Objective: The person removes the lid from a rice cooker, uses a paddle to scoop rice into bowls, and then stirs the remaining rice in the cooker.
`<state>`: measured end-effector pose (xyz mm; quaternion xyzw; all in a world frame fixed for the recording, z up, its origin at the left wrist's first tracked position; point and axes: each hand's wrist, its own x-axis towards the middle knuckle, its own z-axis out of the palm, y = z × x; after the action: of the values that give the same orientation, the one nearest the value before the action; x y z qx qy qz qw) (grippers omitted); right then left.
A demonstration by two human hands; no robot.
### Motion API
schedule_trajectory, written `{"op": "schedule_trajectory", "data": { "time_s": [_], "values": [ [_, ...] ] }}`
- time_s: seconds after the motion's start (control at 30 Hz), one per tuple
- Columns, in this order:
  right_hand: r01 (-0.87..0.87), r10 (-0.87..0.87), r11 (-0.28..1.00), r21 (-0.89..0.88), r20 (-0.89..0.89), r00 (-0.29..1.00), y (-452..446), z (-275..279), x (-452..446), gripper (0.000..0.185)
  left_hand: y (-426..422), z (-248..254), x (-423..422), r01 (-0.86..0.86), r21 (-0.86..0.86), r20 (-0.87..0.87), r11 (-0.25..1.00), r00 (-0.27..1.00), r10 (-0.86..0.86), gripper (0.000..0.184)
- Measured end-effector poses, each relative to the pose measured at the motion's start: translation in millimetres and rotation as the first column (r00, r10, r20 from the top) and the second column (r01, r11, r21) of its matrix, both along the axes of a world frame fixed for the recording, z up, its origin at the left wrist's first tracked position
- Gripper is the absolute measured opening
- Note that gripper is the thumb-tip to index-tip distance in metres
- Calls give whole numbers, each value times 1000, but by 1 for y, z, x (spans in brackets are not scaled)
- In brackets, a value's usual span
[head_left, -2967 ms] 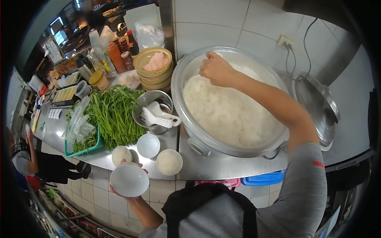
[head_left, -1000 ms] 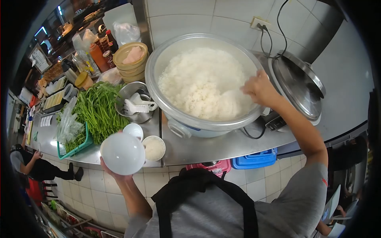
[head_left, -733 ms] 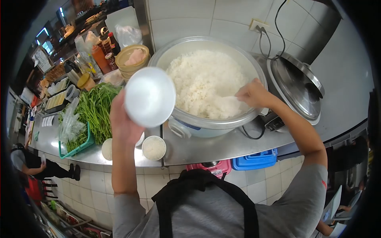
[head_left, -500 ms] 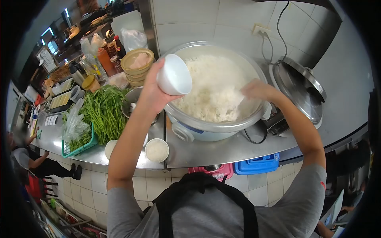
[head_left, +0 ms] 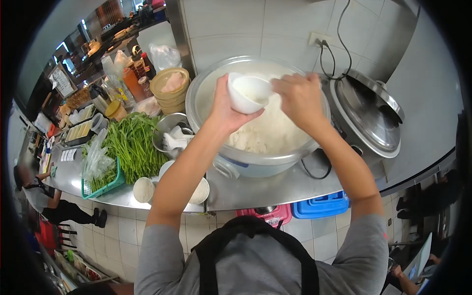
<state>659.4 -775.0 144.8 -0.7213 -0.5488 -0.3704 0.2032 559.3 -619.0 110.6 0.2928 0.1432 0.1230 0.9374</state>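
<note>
My left hand (head_left: 227,114) is wrapped round a white bowl (head_left: 242,102), tilted above the big rice cooker (head_left: 265,169). Some rice shows inside the bowl. My right hand (head_left: 300,102) grips a white rice paddle (head_left: 256,85), whose blade lies at the bowl's mouth; its handle is hidden in my fingers. Below both hands, white cooked rice (head_left: 255,138) fills the cooker. Two rice-filled bowls stand on the steel counter to the left: one bowl (head_left: 143,190) in plain sight, another bowl (head_left: 200,191) partly behind my left forearm.
Leafy greens (head_left: 135,145) in a green basket (head_left: 110,186) and a metal pot (head_left: 164,129) stand left. Behind them are stacked tan bowls (head_left: 169,93) and sauce bottles (head_left: 132,81). A metal lid (head_left: 368,115) lies right, near a power cord (head_left: 350,44). A person (head_left: 44,196) stands far left.
My left hand has moved right with the bowl and turned its mouth toward the paddle. My right hand has lifted the paddle from the rice and come left to the bowl.
</note>
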Motion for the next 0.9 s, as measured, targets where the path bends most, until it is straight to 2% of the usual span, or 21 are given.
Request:
{"op": "schedule_trajectory", "data": {
  "time_s": [0.03, 0.07, 0.13, 0.17, 0.2, 0.23, 0.27, 0.3, 0.37, 0.4, 0.47, 0.5, 0.7, 0.77, 0.8, 0.87, 0.9],
  "values": [
    [44, -43, 999, -12, 66, 997, 5, 1, -2, 20, -3, 1, 1, 11, -14, 12, 1000, 1000, -11, 61],
    [46, -45, 999, -15, 60, 997, 7, 2, 8, 20, -5, 3, 1, 21, -24, 30, 999, 999, -20, 60],
    [-52, 59, 996, 77, -83, 995, 4, 5, 34, 31, 2, 9, -12, 1, -12, 25, 1000, 1000, -1, 59],
    [22, -17, 1000, 14, -270, 963, -5, 16, 38, 31, 7, 12, -20, -19, 2, 24, 1000, 1000, 19, 58],
    [19, -16, 1000, 9, -273, 962, -8, 7, 50, 31, 10, 16, -27, -22, -3, 21, 1000, 1000, 22, 58],
    [166, -200, 970, -177, -191, 961, -7, -12, 66, 27, 13, 20, -35, -46, 18, 11, 999, 999, 46, 58],
    [319, -364, 885, -339, -76, 928, -5, -31, 75, 24, 15, 21, -40, -67, 42, 3, 997, 998, 67, 59],
    [322, -367, 884, -339, -77, 927, -3, -50, 76, 24, 18, 21, -45, -54, 53, 34, 997, 998, 52, 61],
    [-19, -77, 904, -426, -207, 975, -4, -74, 64, 18, 20, 23, -52, -45, 47, 56, 998, 998, 43, 60],
    [-20, -76, 904, -428, -204, 976, -10, -75, 61, 18, 22, 24, -54, -40, 40, 74, 998, 997, 37, 60],
    [-200, 17, 859, -472, -363, 932, -21, -62, 41, 16, 26, 23, -61, -30, 60, 76, 998, 997, 25, 60],
    [-202, 18, 858, -473, -365, 931, -31, -58, 37, 16, 27, 22, -63, -15, 84, 78, 996, 997, 9, 59],
    [-249, -163, 772, -585, -562, 811, -50, -57, 26, 16, 29, 21, -73, -17, 174, 44, 985, 999, 10, 59],
    [-193, -381, 687, -700, -574, 725, -37, -55, 20, 21, 32, 18, -69, -17, 212, 30, 977, 999, 11, 58],
    [-190, -382, 691, -697, -575, 723, -37, -55, 23, 21, 33, 16, -67, -21, 246, 18, 969, 1000, 18, 58],
    [-343, -399, 776, -530, -833, 384, -36, -52, 34, 21, 36, 14, -63, -37, 271, 11, 962, 999, 35, 59],
    [-339, -396, 779, -527, -833, 387, -36, -47, 40, 21, 36, 14, -60, -55, 291, 4, 955, 998, 56, 60]
  ]
}}
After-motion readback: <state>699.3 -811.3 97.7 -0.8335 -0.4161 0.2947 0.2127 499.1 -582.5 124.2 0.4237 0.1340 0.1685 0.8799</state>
